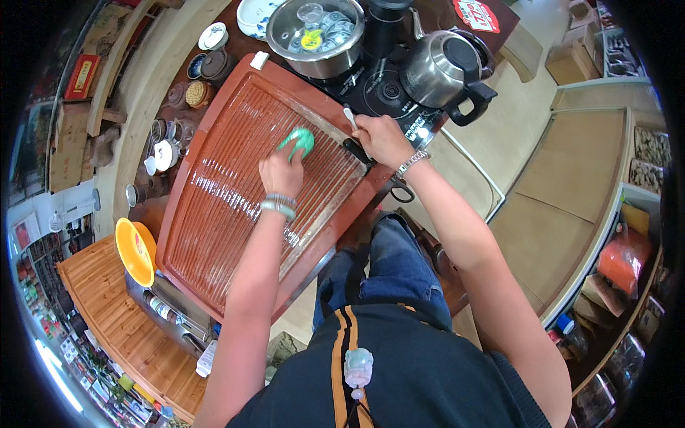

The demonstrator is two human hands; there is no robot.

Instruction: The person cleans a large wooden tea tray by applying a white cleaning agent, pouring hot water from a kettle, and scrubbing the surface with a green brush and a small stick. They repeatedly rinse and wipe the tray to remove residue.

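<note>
My left hand (281,170) presses a green scrubbing pad (303,142) onto the wet, slatted surface of a reddish-brown tea tray (214,235). At the tray's right edge, my right hand (382,138) is closed around a slim tool with a rounded white end (349,114). The rest of that tool is hidden in the fist. Just below those fingers lies a black, handle-like piece (357,152); whether it joins the white tool I cannot tell. Water shines along the slats, and pale residue marks the tray's near-right border.
Beyond the tray, a steel pot (316,59) holding patterned cups and a steel kettle (436,67) stand on a black cooktop (388,88). Teaware, including a white lidded cup (165,155), lines the left side. A yellow basin (135,251) sits at the lower left.
</note>
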